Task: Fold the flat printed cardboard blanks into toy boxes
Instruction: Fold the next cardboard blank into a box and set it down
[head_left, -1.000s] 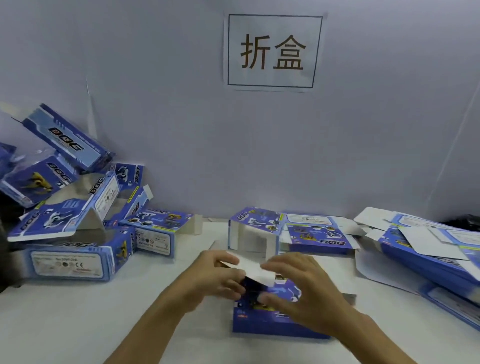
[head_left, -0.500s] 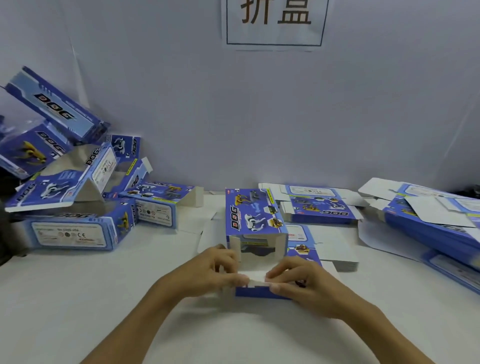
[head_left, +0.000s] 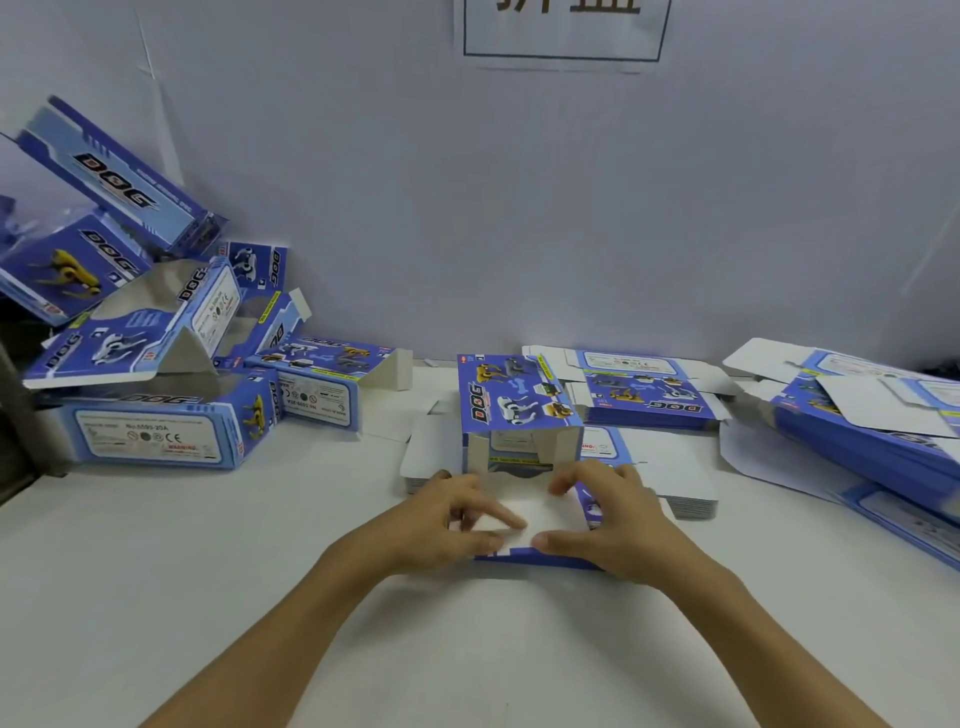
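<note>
On the white table, both hands are working one half-folded toy box: left hand and right hand are pinching its white flap.
</note>
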